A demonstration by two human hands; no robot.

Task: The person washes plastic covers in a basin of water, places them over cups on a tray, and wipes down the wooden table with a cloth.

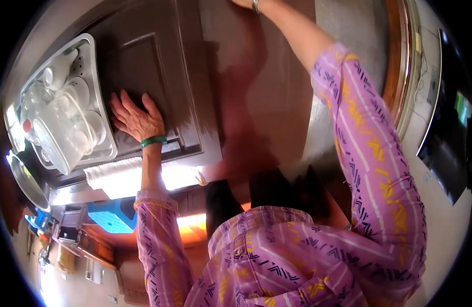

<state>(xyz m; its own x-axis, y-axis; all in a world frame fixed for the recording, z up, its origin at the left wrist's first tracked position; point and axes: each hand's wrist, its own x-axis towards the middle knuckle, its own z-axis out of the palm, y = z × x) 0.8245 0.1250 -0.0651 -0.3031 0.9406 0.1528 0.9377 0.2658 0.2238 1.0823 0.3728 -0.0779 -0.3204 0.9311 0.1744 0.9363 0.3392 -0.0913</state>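
Observation:
My left hand lies with its fingers spread on a dark brown wooden panel with moulded edges, a green bangle on the wrist. Just beyond its fingertips is a metal tray crowded with cups, glasses and a clear plastic container. My right arm stretches away to the top edge of the view. There only part of my right hand shows, above a wristband; its fingers are cut off, so what it touches is hidden. Below it spreads a glossy reddish-brown surface.
A round metal dish is at the far left. A folded white cloth lies near my left forearm, with a blue plastic stool below. On the right are a wooden edge and a dark screen.

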